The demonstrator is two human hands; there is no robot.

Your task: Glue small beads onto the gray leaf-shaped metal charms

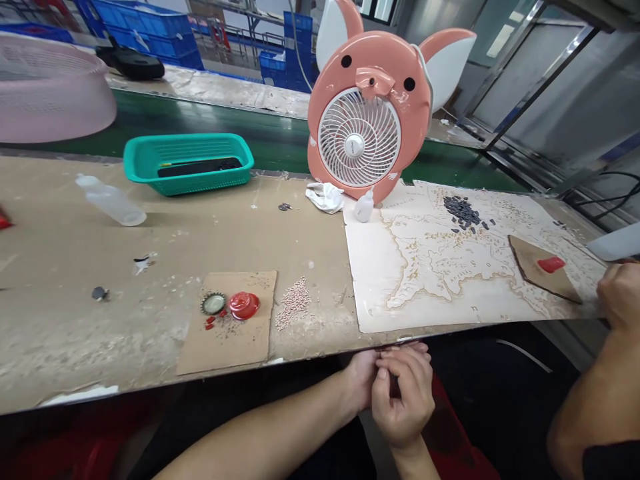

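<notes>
I am holding my left hand (361, 381) and right hand (403, 401) together just below the front edge of the table (75, 320). My right fingers (400, 360) are curling closed over the left, whose fingers are mostly hidden, and I cannot tell whether either hand is gripping anything. Just ahead, a wooden map board (440, 293) is lying on the table, with black beads (463, 213) heaped on it and a cardboard scrap (545, 277) carrying a red piece (551, 265). To the left, a cardboard sheet (225, 340) is bearing a red lid (244, 305) and a metal bezel (214, 304), just beside pink beads (293, 303). A pink fan (345, 80) is standing behind the board, with a small bottle (364, 207) and a rag (325, 197) at its foot. A teal basket (187, 180) is sitting farther left, and a co-worker's hand (620, 297) is resting at the board's right corner.
</notes>
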